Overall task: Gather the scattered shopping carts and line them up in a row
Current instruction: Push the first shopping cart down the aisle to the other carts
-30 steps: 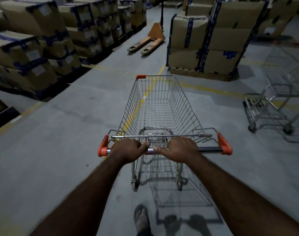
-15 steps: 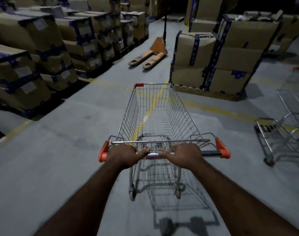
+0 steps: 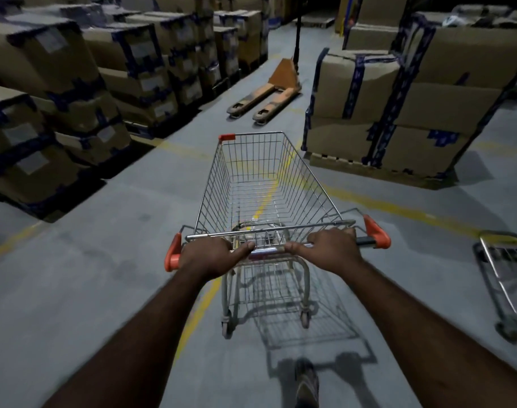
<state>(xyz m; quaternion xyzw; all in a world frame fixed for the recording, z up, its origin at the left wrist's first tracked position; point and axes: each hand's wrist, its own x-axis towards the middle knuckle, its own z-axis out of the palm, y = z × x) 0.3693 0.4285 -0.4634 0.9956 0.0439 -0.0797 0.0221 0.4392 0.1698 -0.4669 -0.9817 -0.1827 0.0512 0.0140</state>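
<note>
An empty wire shopping cart [image 3: 266, 184] with orange handle ends stands straight in front of me on the grey floor. My left hand [image 3: 213, 254] grips the left part of its handle bar. My right hand [image 3: 330, 248] grips the bar right of centre. A second shopping cart [image 3: 504, 281] shows only its lower frame and one wheel at the right edge, cut off by the frame.
An orange pallet jack [image 3: 266, 92] lies ahead in the aisle. Stacked cardboard boxes [image 3: 74, 92] on pallets line the left side. Another pallet of boxes [image 3: 398, 107] stands ahead on the right. Yellow floor lines [image 3: 398, 207] cross under the cart.
I have pushed the cart forward toward the pallet jack and boxes. The second cart has slid further to the right edge of view. Both hands stay on the handle.
</note>
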